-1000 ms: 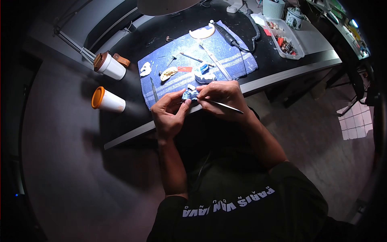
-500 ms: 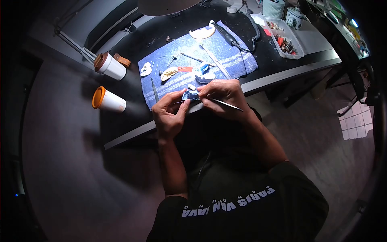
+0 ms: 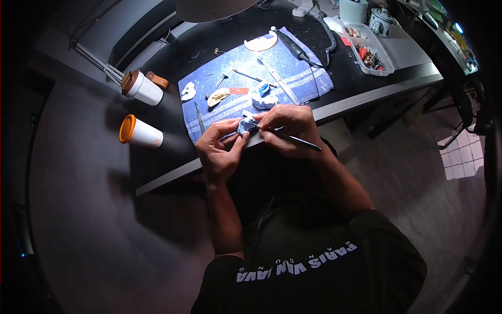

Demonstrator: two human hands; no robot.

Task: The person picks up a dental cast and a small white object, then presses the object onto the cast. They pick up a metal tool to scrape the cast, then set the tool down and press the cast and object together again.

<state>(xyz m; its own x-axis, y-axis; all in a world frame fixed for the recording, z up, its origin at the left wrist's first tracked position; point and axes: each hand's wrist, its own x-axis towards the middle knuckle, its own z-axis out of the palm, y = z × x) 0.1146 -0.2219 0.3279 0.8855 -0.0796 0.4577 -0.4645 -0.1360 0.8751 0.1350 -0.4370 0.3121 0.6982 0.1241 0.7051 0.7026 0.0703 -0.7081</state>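
Note:
Between the fingertips of my left hand [image 3: 219, 149] is a small blue and white dental piece [image 3: 246, 125], held above the table's front edge. My right hand [image 3: 289, 128] grips a thin metal tool [image 3: 304, 142] like a pen; its tip meets the piece and its rounded end points down to the right. Behind my hands, a white cast with a blue part [image 3: 265, 96] rests on the blue towel [image 3: 243, 68]. To its left lies a cream-coloured dental model [image 3: 218, 97] beside a red strip [image 3: 239, 91].
A handpiece [image 3: 296, 50] with a coiled cord lies at the towel's back right. Further right is a plastic box [image 3: 374, 55] of small parts. Two lidded cups [image 3: 149, 133] stand at the left. A lamp shade [image 3: 214, 8] hangs over the table's back.
The blue and white piece has turned and tilted in my left fingers. My right hand's tool has shifted, its rear end now slightly lower and further right.

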